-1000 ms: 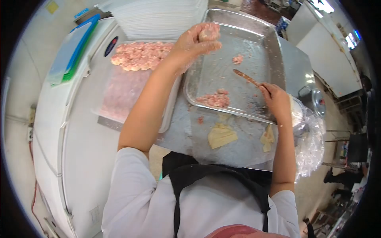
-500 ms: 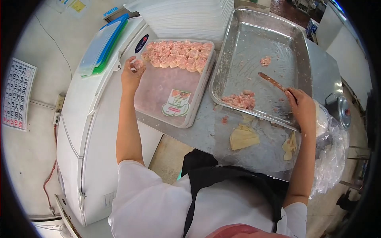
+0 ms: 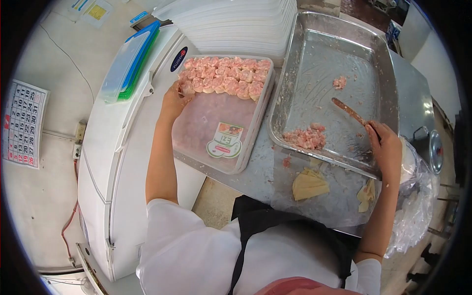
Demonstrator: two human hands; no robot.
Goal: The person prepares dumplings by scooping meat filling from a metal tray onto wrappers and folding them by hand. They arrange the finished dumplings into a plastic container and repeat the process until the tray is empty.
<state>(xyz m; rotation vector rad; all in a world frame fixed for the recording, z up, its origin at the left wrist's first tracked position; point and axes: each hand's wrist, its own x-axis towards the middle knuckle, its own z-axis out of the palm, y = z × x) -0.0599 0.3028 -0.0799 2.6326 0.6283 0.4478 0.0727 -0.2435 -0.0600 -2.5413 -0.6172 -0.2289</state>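
Note:
My left hand (image 3: 174,102) is at the left wall of a clear plastic container (image 3: 196,140), its fingers closed around a small meat-filled dumpling (image 3: 186,87). That dumpling sits at the left end of the front row of dumplings (image 3: 226,73), which are packed in rows at the container's far end. My right hand (image 3: 386,147) grips the handle end of a flat wooden spatula (image 3: 348,110) over a large metal tray (image 3: 334,164). Pink minced meat (image 3: 307,136) is heaped in the tray's near left corner, and a smaller lump (image 3: 339,82) lies farther back.
A stack of white plastic trays (image 3: 236,29) stands behind the container. Yellow dumpling wrappers (image 3: 310,184) lie on the metal table (image 3: 255,167) near me. A white freezer (image 3: 123,162) with coloured lids (image 3: 130,64) is at left. A lidded pot (image 3: 435,150) and plastic bag (image 3: 410,211) are at right.
My left hand has brought the dumpling from beside the container's edge down to the end of the front row. My right hand still holds the spatula over the tray. The view has shifted slightly.

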